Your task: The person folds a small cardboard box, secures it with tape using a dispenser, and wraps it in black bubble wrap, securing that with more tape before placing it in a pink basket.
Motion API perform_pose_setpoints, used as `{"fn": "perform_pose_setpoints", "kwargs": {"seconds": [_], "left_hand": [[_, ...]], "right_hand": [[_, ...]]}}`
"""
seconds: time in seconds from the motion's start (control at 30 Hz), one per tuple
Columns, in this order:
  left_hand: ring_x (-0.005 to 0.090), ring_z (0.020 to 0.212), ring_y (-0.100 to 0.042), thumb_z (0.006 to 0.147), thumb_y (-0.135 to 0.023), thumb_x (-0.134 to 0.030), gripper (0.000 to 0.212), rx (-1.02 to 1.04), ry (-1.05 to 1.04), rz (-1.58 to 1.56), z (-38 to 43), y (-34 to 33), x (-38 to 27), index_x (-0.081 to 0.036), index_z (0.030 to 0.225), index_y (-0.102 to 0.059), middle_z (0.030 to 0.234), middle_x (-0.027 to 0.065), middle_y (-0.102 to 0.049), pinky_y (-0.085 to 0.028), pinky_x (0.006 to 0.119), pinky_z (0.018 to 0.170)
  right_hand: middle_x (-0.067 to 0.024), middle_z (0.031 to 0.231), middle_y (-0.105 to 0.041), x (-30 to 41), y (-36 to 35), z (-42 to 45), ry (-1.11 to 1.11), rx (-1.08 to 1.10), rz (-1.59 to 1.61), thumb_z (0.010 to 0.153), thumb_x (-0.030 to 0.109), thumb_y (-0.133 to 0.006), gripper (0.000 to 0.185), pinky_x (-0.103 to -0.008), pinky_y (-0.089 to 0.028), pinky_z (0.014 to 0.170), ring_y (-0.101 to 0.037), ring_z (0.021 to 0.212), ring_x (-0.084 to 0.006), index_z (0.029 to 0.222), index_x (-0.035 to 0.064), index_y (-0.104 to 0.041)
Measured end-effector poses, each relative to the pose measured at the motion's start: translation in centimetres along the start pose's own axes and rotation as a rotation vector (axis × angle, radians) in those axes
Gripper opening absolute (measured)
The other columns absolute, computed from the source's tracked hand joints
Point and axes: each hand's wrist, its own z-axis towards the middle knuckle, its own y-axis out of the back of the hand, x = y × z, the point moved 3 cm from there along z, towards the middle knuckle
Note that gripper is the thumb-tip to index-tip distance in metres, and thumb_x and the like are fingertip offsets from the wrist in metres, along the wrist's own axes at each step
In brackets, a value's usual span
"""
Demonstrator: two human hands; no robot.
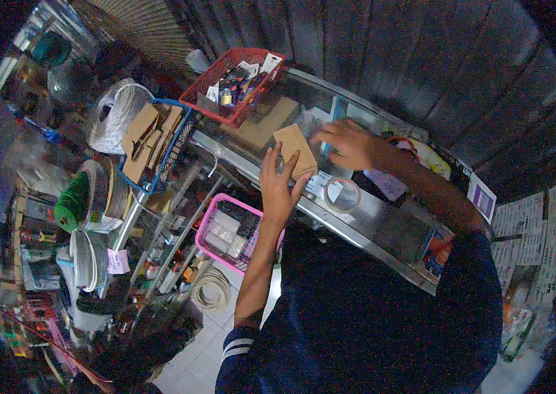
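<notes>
A small brown cardboard box (293, 140) sits over the glass-topped counter. My left hand (279, 184) holds its near end, with the index finger across its face and the thumb by its lower corner. To the right of the box, my right hand (349, 143) hovers with bent, separated fingers and nothing visible in it; motion blurs it slightly. A roll of clear packing tape (342, 195) lies flat on the counter below my right hand. Beside the tape is a white paper label (318, 183) bearing writing.
At the counter's far left stands a red plastic basket (232, 111) of packaged padlocks. A blue basket (179, 140) holds cardboard pieces. Lower down is a pink basket (218, 198) with wrapped packs. Spools, including green twine (72, 207), crowd the left. A metal-framed counter edge (332, 224) runs before me.
</notes>
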Motion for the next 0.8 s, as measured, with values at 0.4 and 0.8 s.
{"fn": "perform_pose_setpoints", "kwargs": {"seconds": [0.4, 0.8], "left_hand": [[0.0461, 0.137, -0.032, 0.089, -0.067, -0.03, 0.049, 0.011, 0.028, -0.009, 0.9, 0.6, -1.0, -0.011, 0.133, -0.057, 0.148, 0.0228, -0.037, -0.027, 0.055, 0.111], [0.0319, 0.128, -0.047, 0.097, -0.055, -0.018, 0.04, -0.268, 0.174, -0.455, -2.1, 4.4, -6.5, -0.002, 0.133, -0.055, 0.136, 0.0178, -0.051, -0.033, 0.043, 0.11]], "right_hand": [[-0.0016, 0.099, -0.066, 4.6, -4.2, -9.1, 0.144, 0.211, -0.001, 0.087, 0.033, -0.067, 0.022, -0.0405, -0.04, 0.085, -0.059, 0.099, -0.0233, 0.098, 0.0138, -0.066], [0.0, 0.09, -0.066, 7.2, 2.5, -7.6, 0.183, -0.273, 0.397, 0.077, 0.024, -0.08, 0.024, -0.0389, -0.039, 0.079, -0.06, 0.086, -0.0208, 0.094, 0.0155, -0.066]]}}
